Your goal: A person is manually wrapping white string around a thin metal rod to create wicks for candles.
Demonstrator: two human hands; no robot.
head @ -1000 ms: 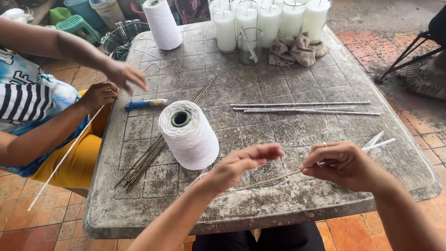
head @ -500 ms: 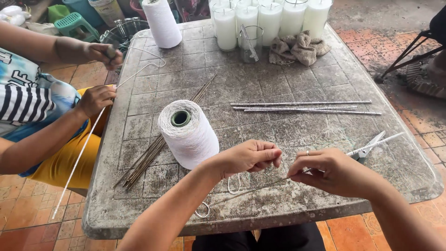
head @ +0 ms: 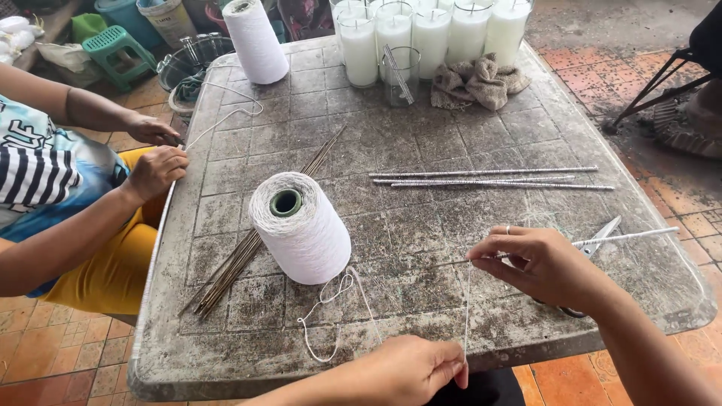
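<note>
left hand (head: 410,370) dropped lower, string (head: 466,308) now taut

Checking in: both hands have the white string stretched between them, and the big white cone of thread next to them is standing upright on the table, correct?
Not quite. In the head view the large white cone of thread lies on its side on the grey stone table, its hollow core facing the camera. The rest holds: the left hand and right hand hold the thin white string stretched between them.
</note>
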